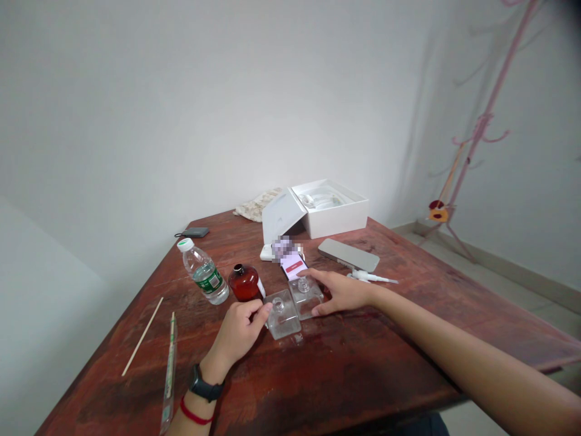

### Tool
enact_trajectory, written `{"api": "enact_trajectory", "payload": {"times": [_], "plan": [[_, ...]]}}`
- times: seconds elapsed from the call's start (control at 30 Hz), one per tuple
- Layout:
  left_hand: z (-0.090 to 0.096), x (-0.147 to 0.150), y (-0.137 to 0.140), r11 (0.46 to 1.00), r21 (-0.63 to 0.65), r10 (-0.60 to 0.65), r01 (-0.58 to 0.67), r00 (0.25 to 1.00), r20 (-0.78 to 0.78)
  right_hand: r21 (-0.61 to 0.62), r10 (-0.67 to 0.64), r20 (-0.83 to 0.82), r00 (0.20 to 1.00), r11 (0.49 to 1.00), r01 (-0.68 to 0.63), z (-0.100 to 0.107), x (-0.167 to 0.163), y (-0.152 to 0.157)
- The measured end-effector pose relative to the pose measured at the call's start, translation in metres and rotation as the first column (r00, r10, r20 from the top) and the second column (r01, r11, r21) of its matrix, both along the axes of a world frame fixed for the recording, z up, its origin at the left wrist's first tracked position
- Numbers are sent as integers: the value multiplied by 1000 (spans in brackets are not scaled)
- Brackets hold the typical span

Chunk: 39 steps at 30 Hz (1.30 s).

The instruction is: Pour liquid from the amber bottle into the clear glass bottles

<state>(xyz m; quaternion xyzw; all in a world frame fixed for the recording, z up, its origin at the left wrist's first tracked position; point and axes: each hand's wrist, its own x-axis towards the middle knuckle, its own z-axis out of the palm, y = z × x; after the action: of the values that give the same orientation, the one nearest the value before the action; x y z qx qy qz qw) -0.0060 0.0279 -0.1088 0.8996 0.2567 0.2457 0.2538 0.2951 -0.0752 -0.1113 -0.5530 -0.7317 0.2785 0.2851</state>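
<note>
Two clear, square glass bottles stand upright side by side on the table, with short uncapped necks. My left hand (241, 330), fingers curled, holds the left glass bottle (284, 323) at its left side with the thumb near its shoulder. Around the right glass bottle (307, 300) my right hand (345, 292) has its thumb and fingers on opposite sides. Just behind the left bottle is an open amber bottle (244, 283) with a white label. A phone (293, 266) with a lit screen lies behind the right bottle.
A capped water bottle (205, 275) stands at left. Nearby lie a bare chopstick (142, 336) and a wrapped pair of chopsticks (170, 363). Right of the phone are a grey case (348, 254) and a white pump nozzle (370, 277). An open white box (338, 221) sits at the back.
</note>
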Motion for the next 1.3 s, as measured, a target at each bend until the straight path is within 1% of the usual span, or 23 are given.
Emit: {"api": "enact_trajectory", "payload": {"times": [0.37, 0.8, 1.03, 1.2, 1.3], "plan": [[0, 0, 0, 1000, 1, 1, -1, 1000, 2, 8, -6, 1, 1000, 1000, 6, 0, 0, 0], [-3, 0, 2, 1000, 4, 1, -1, 1000, -6, -13, -11, 7, 1000, 1000, 11, -1, 0, 0], [-2, 0, 2, 1000, 10, 1, -1, 1000, -3, -4, -4, -13, 1000, 1000, 4, 1, -1, 0], [-2, 1, 2, 1000, 29, 1, -1, 1000, 22, -14, -17, 3, 1000, 1000, 17, 3, -2, -1], [-1, 1, 1, 999, 49, 14, -17, 998, 62, -24, -17, 15, 1000, 1000, 17, 3, -2, -1]]}}
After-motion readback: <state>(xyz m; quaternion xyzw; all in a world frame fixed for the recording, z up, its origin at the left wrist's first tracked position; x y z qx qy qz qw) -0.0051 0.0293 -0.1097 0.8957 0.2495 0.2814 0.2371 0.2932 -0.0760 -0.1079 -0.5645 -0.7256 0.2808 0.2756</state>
